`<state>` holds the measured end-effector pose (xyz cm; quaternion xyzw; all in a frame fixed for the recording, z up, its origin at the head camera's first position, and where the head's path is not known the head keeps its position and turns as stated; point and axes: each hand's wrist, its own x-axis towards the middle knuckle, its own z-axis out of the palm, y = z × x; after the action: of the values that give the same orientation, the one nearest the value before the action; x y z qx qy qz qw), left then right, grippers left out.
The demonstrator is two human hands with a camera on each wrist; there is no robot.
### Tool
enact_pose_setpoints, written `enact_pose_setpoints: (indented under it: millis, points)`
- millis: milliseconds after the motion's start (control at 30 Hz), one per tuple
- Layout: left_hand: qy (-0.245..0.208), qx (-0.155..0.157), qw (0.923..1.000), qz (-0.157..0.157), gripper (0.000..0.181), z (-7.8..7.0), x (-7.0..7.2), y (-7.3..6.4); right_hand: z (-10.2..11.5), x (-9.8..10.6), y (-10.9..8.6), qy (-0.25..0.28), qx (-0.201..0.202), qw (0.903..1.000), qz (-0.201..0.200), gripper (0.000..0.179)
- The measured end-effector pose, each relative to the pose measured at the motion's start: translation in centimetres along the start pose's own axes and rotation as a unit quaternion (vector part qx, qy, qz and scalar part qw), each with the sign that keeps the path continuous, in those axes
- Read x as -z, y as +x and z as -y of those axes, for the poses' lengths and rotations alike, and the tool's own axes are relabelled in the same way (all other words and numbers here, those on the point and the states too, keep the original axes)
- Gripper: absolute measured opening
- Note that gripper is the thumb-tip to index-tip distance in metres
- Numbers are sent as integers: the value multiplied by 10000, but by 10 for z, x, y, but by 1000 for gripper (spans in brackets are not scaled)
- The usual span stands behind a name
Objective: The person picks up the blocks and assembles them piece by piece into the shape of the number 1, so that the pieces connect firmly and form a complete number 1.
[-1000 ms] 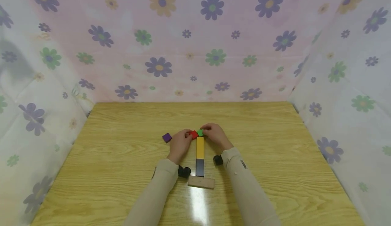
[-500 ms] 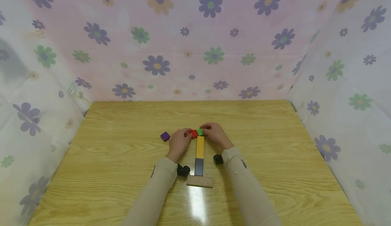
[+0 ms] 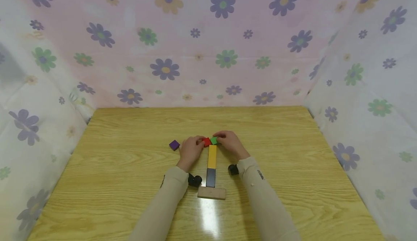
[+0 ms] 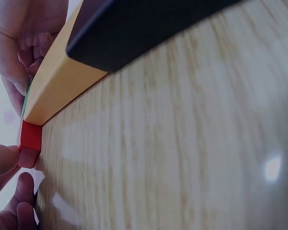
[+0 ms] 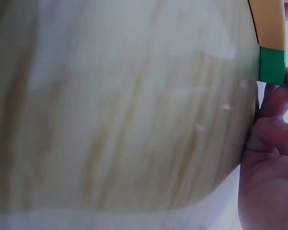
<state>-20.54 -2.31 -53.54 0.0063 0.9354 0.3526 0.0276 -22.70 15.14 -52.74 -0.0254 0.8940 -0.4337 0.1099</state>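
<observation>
In the head view my left hand (image 3: 190, 151) pinches a red block (image 3: 206, 142) between thumb and fingertips. Facing it, my right hand (image 3: 230, 144) pinches a green block (image 3: 213, 140), which touches the red one's right side. Both sit at the far end of a long yellow block (image 3: 212, 156). A black block (image 3: 210, 177) continues the yellow one toward me, and a plain wooden block (image 3: 211, 193) lies crosswise below it. The left wrist view shows the thumb against the red block (image 4: 30, 139). Fingers touch the green block (image 5: 272, 66) in the right wrist view.
A purple block (image 3: 174, 145) lies just left of my left hand. The black wrist cameras (image 3: 195, 180) hang near the row of blocks. Flowered cloth (image 3: 202, 45) walls the wooden table (image 3: 114, 183) at the back and sides.
The head view has shifted slightly. Both hands keep their grips, and the red and green blocks have edged a little right relative to the yellow block.
</observation>
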Motion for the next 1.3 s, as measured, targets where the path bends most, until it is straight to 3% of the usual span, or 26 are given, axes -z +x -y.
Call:
enact_pose_setpoints:
  millis: [633,967,1300]
  points:
    - [-75,177,9998,45,24,0,-1,0,-1,0,0,165,-158,9997,43,23]
    - [-202,70,9997,121,27,4,0,-1,-5,-2,2,229,-163,9996,25,22]
    - [-771,-231,9965,234,35,7,6,-14,-6,-2,2,257,-69,9996,15,21]
